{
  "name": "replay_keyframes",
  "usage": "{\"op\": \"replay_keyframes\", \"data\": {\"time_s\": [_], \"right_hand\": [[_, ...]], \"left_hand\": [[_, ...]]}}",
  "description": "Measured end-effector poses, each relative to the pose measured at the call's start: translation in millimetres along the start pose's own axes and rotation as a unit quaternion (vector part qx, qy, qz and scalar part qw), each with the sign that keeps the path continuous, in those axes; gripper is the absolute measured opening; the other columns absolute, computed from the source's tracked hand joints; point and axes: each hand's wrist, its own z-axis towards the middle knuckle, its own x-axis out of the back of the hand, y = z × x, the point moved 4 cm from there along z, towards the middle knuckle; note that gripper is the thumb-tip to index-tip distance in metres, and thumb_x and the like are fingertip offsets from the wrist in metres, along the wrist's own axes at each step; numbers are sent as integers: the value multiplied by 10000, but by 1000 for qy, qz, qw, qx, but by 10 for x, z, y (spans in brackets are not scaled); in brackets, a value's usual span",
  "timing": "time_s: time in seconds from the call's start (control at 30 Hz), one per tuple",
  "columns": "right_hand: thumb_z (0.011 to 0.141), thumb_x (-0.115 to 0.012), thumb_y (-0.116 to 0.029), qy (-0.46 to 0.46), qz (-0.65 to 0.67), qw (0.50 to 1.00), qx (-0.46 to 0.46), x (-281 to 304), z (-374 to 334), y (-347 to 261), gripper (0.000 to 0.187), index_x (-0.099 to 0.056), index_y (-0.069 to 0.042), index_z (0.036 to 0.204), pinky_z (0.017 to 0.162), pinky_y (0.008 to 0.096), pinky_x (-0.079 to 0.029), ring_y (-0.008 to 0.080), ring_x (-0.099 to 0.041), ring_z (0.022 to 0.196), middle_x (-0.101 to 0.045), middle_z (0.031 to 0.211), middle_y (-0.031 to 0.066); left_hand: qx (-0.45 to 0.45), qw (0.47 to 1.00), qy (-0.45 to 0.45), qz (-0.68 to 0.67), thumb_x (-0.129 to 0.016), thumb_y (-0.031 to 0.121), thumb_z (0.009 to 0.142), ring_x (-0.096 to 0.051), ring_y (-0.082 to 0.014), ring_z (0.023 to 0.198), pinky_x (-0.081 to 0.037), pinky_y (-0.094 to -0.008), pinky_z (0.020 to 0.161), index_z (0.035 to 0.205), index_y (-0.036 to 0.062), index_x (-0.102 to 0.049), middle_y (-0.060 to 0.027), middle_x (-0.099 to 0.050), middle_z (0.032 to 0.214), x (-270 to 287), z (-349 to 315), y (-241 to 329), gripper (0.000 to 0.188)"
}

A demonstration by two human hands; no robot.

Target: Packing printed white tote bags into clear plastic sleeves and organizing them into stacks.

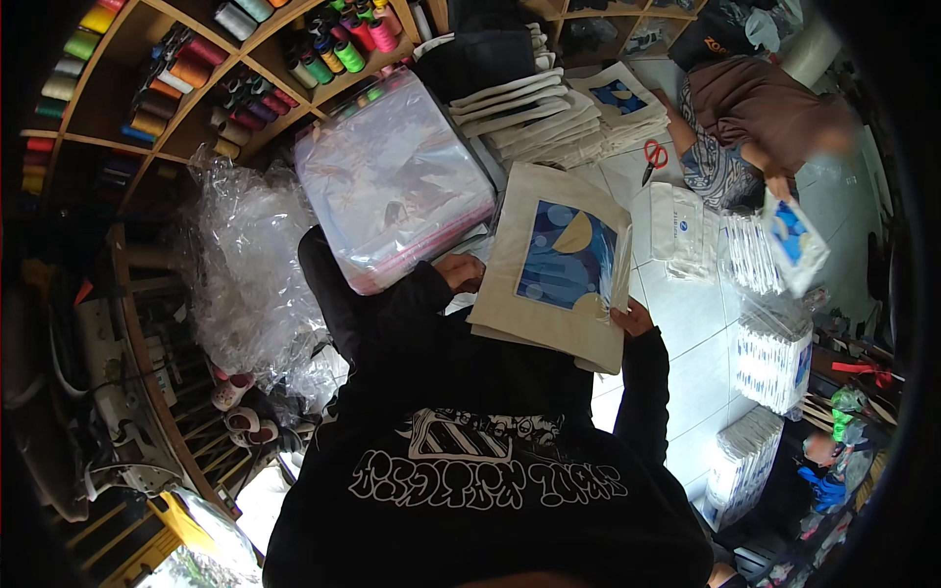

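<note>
A cream canvas bag (500, 265) with a blue printed panel and a yellow half-circle lies tilted in front of me, over my lap. My right hand (633, 318) is closed on its right edge, thumb on top; clear film shines along that edge. My left hand (461, 273) has its fingers curled in, between the bag's left side and a stack of clear plastic sleeves (392, 176). Whatever it may hold is hidden.
Loose crumpled plastic (250, 265) heaps at my left. Folded canvas bags (539, 118) are piled ahead, near red-handled scissors (654, 161). Thread shelves (196, 142) stand far left. Another person (755, 118) sits far right, holding a printed bag beside bundled stacks (769, 363).
</note>
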Motion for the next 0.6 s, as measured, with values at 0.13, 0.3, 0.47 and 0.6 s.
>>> {"op": "replay_keyframes", "data": {"time_s": [0.13,0.3,0.47,0.6], "right_hand": [[790,-609,-115,5,28,999,-17,110,-28,234,409,-462,-13,1158,792,305,-458,176,-571,897,-578,975,70],[802,-603,-129,7,9,1000,-14,216,1,376,411,-457,-17,1169,780,301,-469,171,-573,901,-573,1019,78],[802,-604,-126,12,-26,999,-34,325,54,449,406,-459,-11,1163,775,298,-471,167,-572,898,-572,1018,74],[802,-601,-118,0,47,998,-37,303,42,501,391,-464,-6,1150,779,307,-469,167,-570,897,-571,1014,74]], "left_hand": [[-85,996,1,32,-534,85,818,-547,-143,891,-459,-290,783,982,18,-509,-48,-556,928,-188,-211,298,179],[-135,991,18,9,-606,-30,746,-558,-147,924,-470,-271,784,1007,27,-518,-53,-564,938,-268,-183,290,282],[-185,976,85,73,-635,-1,747,-596,-145,858,-487,-262,756,966,30,-565,-54,-602,896,-341,-161,281,232],[-227,920,261,181,-614,17,766,-629,-148,744,-510,-265,666,891,8,-587,-70,-633,787,-481,-259,353,128]]}}
